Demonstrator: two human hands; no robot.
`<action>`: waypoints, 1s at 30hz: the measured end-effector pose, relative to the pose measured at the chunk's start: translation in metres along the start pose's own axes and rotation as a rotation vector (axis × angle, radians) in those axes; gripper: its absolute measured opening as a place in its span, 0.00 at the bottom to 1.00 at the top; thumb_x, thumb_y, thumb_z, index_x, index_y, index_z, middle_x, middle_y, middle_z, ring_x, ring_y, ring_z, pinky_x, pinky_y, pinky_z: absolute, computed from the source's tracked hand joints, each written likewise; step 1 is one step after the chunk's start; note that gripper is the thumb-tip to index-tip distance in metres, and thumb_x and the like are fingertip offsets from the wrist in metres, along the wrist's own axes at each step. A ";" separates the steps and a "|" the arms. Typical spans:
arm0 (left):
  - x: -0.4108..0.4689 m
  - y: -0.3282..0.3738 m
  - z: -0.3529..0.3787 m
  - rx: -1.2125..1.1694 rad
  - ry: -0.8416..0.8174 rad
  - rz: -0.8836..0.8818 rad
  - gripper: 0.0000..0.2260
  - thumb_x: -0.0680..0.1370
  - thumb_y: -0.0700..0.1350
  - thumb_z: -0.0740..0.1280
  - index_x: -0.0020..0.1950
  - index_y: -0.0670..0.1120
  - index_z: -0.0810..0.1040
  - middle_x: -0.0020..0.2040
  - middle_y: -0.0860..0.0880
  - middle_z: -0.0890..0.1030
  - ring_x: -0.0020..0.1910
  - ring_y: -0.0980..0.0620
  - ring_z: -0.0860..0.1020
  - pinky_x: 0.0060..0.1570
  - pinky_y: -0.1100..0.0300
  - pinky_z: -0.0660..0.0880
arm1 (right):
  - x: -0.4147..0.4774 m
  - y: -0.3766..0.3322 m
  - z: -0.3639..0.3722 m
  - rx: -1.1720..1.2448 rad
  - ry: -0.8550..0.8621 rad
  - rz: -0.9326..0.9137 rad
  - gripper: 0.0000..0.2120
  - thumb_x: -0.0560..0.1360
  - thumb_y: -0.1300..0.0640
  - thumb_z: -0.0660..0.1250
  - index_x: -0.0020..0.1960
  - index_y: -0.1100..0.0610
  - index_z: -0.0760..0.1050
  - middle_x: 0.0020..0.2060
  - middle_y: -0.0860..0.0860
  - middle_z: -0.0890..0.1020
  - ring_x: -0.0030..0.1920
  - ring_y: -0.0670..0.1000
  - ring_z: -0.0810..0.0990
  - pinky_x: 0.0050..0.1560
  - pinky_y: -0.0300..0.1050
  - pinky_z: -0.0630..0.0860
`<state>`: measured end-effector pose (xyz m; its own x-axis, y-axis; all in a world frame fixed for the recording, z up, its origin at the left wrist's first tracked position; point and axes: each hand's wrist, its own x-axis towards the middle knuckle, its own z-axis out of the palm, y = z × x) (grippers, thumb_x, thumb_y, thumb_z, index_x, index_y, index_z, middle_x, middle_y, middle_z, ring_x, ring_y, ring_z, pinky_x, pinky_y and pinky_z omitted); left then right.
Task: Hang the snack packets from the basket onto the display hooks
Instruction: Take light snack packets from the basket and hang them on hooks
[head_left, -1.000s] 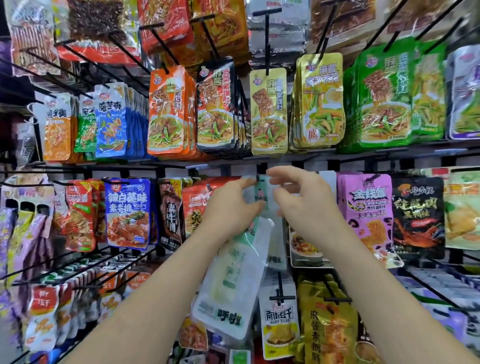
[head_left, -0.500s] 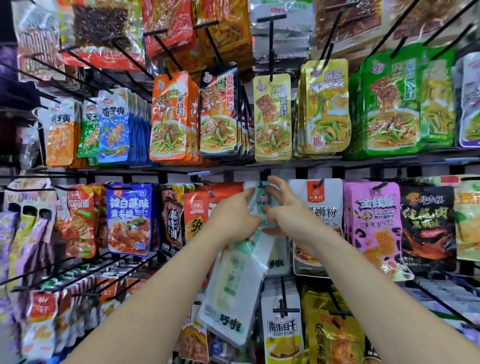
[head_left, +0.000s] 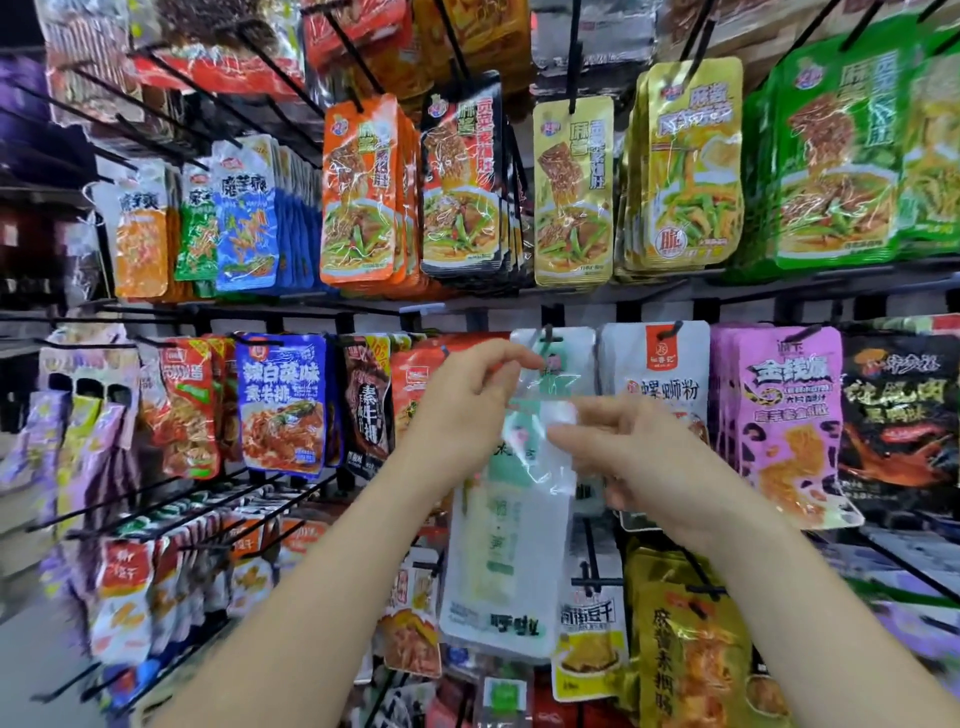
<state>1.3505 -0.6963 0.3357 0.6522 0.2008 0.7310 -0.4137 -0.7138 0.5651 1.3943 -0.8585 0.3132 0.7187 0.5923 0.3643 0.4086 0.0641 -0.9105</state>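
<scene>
Head view: a white-and-green snack packet (head_left: 498, 545) is held at the middle row, its top reaching a black hook (head_left: 546, 332). Its upper left edge is pinched by the left hand (head_left: 462, 405), its right edge by the right hand (head_left: 644, 457). Red packets (head_left: 415, 379) are partly hidden behind the left hand. A white orange-labelled packet (head_left: 654, 374) is hung just beside, on the right.

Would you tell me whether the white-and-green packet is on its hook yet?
On, it appears: the hook passes through the top of the white-and-green packet.
</scene>
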 end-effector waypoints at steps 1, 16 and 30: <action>-0.004 0.003 -0.001 -0.070 0.012 -0.005 0.12 0.82 0.40 0.59 0.50 0.52 0.80 0.39 0.58 0.79 0.34 0.61 0.74 0.35 0.69 0.70 | -0.003 0.002 0.004 0.041 -0.012 -0.006 0.06 0.76 0.57 0.69 0.52 0.56 0.82 0.35 0.47 0.84 0.30 0.43 0.78 0.23 0.34 0.65; -0.036 0.007 -0.006 -0.393 -0.002 0.018 0.05 0.77 0.35 0.67 0.48 0.44 0.80 0.44 0.49 0.85 0.44 0.53 0.84 0.43 0.59 0.80 | -0.018 0.006 0.019 0.284 0.206 -0.228 0.12 0.76 0.71 0.63 0.51 0.56 0.75 0.44 0.52 0.86 0.40 0.52 0.85 0.25 0.41 0.78; 0.014 -0.004 0.016 -0.037 0.169 0.170 0.19 0.76 0.39 0.68 0.64 0.56 0.77 0.51 0.55 0.81 0.34 0.51 0.75 0.36 0.52 0.75 | 0.002 0.027 0.010 -0.336 0.388 -0.289 0.12 0.78 0.51 0.64 0.47 0.60 0.77 0.39 0.58 0.83 0.42 0.60 0.81 0.45 0.60 0.78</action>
<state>1.3714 -0.7017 0.3379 0.4566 0.1913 0.8688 -0.5336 -0.7225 0.4395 1.4009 -0.8476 0.2872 0.6791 0.2476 0.6910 0.7289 -0.1161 -0.6748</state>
